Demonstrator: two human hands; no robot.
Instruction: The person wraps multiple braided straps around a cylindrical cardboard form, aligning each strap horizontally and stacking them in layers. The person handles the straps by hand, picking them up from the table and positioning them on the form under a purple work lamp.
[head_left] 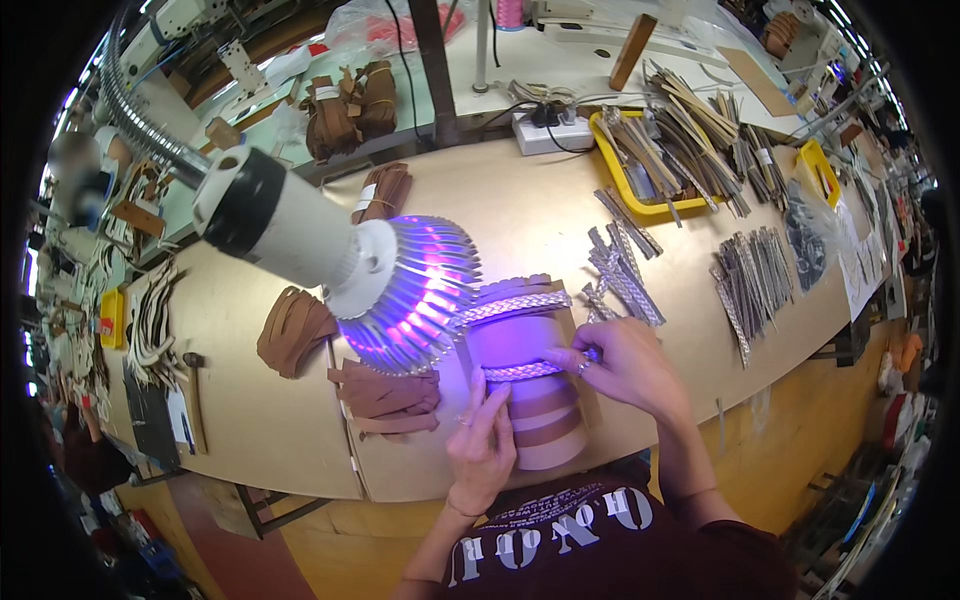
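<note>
Left hand [482, 445], partly open, rests fingertips on the braided strip [524, 371] at left; right hand [622, 368] pinches its right end, apparently keeping it straight.

Beneath a finned lamp [410, 300] glowing purple, your left hand [482, 450] and right hand [628, 370] bend over a braided strip [522, 372] laid across overlapping brown pieces [545, 430] on the tabletop [235, 430], a yellow tray [641, 212] of narrow strips standing farther back.
</note>
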